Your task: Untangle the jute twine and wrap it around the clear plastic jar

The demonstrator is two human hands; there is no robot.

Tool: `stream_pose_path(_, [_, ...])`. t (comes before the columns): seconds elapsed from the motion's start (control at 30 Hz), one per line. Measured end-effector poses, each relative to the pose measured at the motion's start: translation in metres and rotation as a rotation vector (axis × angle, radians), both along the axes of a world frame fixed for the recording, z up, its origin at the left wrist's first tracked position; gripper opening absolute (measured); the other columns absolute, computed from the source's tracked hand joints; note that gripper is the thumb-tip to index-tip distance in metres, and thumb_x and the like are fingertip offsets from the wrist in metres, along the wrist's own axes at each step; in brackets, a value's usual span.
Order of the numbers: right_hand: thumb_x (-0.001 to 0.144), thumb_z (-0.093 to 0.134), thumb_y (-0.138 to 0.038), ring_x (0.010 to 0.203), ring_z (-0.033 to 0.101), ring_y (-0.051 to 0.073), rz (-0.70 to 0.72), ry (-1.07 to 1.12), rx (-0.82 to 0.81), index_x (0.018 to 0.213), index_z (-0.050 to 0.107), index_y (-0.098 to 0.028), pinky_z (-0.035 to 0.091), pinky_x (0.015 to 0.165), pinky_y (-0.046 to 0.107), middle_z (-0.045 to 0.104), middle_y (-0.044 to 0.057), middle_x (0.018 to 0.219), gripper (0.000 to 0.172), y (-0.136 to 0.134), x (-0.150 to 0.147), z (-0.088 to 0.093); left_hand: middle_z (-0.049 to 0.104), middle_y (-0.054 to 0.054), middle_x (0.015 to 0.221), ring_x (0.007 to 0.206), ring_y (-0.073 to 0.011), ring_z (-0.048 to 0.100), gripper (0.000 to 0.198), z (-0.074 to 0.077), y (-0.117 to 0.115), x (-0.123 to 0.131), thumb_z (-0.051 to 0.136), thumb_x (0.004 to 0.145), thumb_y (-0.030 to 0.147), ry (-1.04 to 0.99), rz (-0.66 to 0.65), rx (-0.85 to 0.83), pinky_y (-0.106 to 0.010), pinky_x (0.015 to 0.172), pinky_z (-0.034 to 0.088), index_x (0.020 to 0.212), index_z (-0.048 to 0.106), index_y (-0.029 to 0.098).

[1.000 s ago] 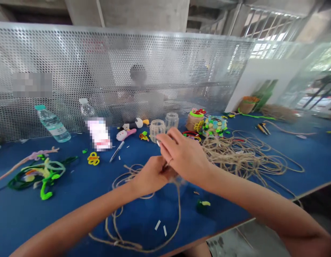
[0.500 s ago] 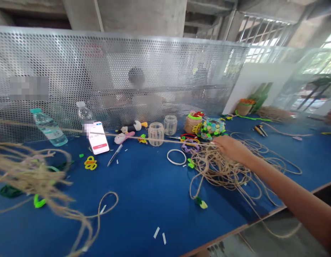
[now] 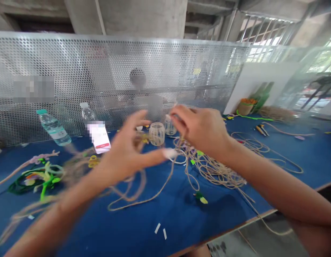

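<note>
My left hand (image 3: 124, 153) is in the middle of the view, slightly blurred, thumb and fingers spread apart with nothing visible between them. Beside it, my right hand (image 3: 204, 128) is raised and pinched on jute twine (image 3: 170, 175), whose strand hangs below the fingers and loops across the table. A loose heap of twine (image 3: 219, 171) lies under my right forearm. More blurred twine (image 3: 74, 167) lies behind my left forearm. A white ring (image 3: 178, 160) is partly hidden behind my left thumb. Two clear jars (image 3: 156, 134) stand just beyond my hands.
On the blue table (image 3: 138, 228) are a water bottle (image 3: 54, 128), a lit phone (image 3: 99, 137), green and yellow craft pieces (image 3: 49, 178), paper scraps (image 3: 157, 228) and pliers (image 3: 261, 130). A perforated metal screen (image 3: 114, 71) runs along the back. The table's front edge is at lower right.
My left hand has come into view from the left. My right hand has moved left and up, off the twine heap. The strand that was stretched taut across the table now hangs slack.
</note>
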State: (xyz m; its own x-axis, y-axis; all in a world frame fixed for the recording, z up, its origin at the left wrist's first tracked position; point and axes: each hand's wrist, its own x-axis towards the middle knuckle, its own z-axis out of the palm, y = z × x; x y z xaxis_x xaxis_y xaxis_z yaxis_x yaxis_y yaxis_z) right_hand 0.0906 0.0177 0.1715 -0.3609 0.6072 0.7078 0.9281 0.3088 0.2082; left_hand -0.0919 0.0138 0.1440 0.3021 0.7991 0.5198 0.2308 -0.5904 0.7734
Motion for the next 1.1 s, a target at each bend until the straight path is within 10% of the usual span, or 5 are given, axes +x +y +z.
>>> stream_pose_path(0.2, [0.085,0.049,-0.035,0.096,0.052,0.015,0.551,0.397,-0.144,0.116,0.048,-0.016,0.040,0.083,0.028,0.052,0.006,0.103,0.037,-0.004,-0.012,0.010,0.054,0.003,0.056,0.053,-0.0100,0.049,0.012,0.010,0.009,0.022,0.056,0.076,0.022,0.204,-0.119,0.194,-0.021,0.047,0.037,0.067,0.058,0.014])
stream_pose_path(0.37, [0.080,0.055,-0.047,0.080,0.056,0.011,1.005,0.582,-1.012,0.113,0.049,-0.018,0.046,0.073,0.025,0.057,0.001,0.087,0.044,0.019,0.009,-0.039,0.059,0.002,0.063,0.063,-0.0113,0.055,0.009,0.023,0.017,0.001,0.055,0.076,0.018,0.060,0.049,0.255,-0.021,0.058,0.043,0.070,0.061,0.016])
stream_pose_path(0.73, [0.082,0.058,-0.034,0.059,0.054,0.004,0.817,0.925,-1.213,0.106,0.057,-0.014,0.042,0.051,0.015,0.061,0.002,0.084,0.030,0.020,0.031,-0.079,0.058,0.002,0.063,0.057,-0.0092,0.052,0.010,-0.030,0.022,-0.089,0.059,0.071,0.024,-0.351,0.424,-0.245,-0.019,0.055,0.042,0.066,0.059,0.016])
stream_pose_path(0.93, [0.077,0.065,-0.030,0.080,0.064,0.012,0.782,1.194,-1.226,0.098,0.058,-0.017,0.050,0.070,0.022,0.067,0.004,0.090,0.026,0.023,0.033,-0.091,0.065,-0.014,0.102,0.091,-0.0293,0.062,0.053,-0.070,0.025,-0.136,0.063,0.065,0.049,0.534,0.222,-0.399,-0.035,0.073,0.050,0.104,0.061,0.013])
stream_pose_path(1.1, [0.075,0.067,-0.030,0.094,0.062,0.015,0.723,1.187,-1.235,0.099,0.063,-0.015,0.047,0.084,0.027,0.067,0.007,0.098,0.029,0.021,0.025,-0.092,0.052,-0.019,0.126,0.106,-0.0386,0.055,0.060,-0.056,-0.001,-0.143,0.058,0.071,0.049,1.053,0.212,-0.007,-0.045,0.077,0.050,0.121,0.054,0.016])
